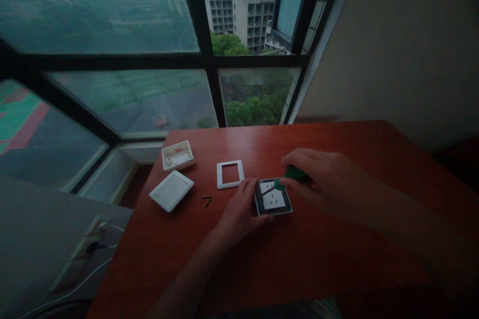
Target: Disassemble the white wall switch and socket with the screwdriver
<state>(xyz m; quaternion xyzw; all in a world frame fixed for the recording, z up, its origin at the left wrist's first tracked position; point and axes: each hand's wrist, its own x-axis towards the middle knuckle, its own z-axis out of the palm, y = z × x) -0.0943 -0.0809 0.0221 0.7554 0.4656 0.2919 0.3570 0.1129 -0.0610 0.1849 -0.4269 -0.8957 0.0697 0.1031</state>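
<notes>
A wall socket [275,202] with a white face and dark surround lies on the table, its cover frame off. My left hand [239,209] is closed around its left side, fingers at the far edge and thumb at the near edge. In my right hand [322,177] is a green-handled screwdriver [295,173], held at a slant. The screwdriver's tip meets the left side of the socket; whether it sits in a screw is too small to tell. A white cover frame [219,175] lies just beyond my left hand.
Two loose screws [207,201] lie left of my left hand. Farther left are a white switch panel [171,191] and an open white mounting box [178,156]. The reddish wooden table [337,259] stands against windows, with a wall at right.
</notes>
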